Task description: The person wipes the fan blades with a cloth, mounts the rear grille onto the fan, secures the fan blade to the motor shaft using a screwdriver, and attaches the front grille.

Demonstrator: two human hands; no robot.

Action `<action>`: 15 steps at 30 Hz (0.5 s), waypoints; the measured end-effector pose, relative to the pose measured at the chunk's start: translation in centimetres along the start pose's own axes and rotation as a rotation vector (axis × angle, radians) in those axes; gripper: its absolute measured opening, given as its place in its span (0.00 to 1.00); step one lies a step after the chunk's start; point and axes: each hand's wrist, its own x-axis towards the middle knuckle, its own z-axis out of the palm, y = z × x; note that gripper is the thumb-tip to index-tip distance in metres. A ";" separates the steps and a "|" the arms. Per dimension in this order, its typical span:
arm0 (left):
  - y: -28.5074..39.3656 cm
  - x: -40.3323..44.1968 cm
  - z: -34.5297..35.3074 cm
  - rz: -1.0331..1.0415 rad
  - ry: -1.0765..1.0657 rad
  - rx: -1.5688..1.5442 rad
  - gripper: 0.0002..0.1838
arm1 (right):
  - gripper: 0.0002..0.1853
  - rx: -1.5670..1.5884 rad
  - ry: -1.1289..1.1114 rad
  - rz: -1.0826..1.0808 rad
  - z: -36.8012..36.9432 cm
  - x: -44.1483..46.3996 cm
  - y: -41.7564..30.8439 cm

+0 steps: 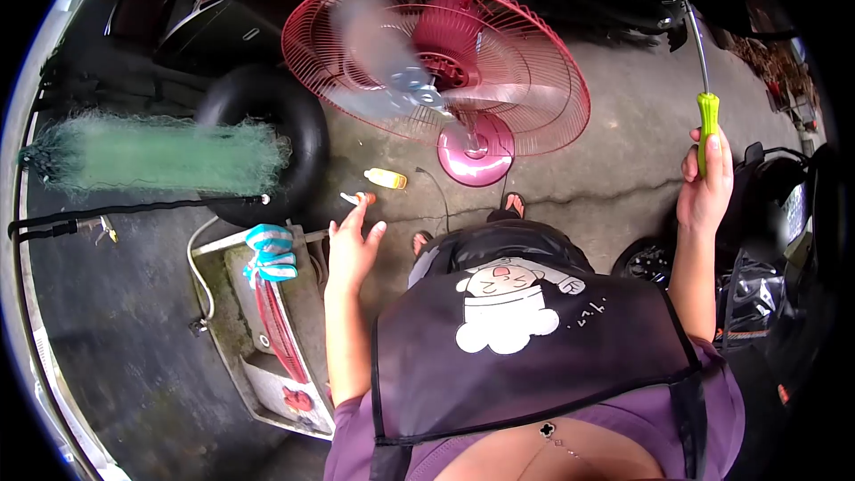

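Observation:
My right hand (705, 180) is raised at the right, fingers wrapped round the yellow-green handle of a screwdriver (708, 116). The metal shaft points up and away. My left hand (354, 251) is held out empty, index finger stretched forward and thumb apart. Its fingertip overlaps a small white-and-orange spray nozzle (361, 199); whether they touch I cannot tell. Just beyond lies a yellow bottle (386, 178) on its side. Ahead stands a pink fan (476, 150) with its front guard off and its see-through blades (374, 49) bare before the rear wire guard.
At the left are a stone basin (233, 338) with a blue-striped cloth (272, 251) on its rim and a red wire guard (278, 330) inside. A black inner tube (307, 138) and green netting (160, 153) lie beyond. A cord (435, 185) crosses the concrete floor (614, 116).

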 end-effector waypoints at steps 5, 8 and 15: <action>-4.2 0.2 -0.5 0.060 -0.035 -0.083 0.34 | 0.19 0.098 0.101 0.021 1.4 -5.5 -0.2; -6.6 0.9 0.2 0.128 -0.067 -0.291 0.33 | 0.19 0.297 0.127 0.060 2.3 -9.2 0.0; -3.3 5.1 0.5 0.361 0.010 -0.430 0.44 | 0.26 0.230 0.005 0.018 7.0 -14.6 -1.7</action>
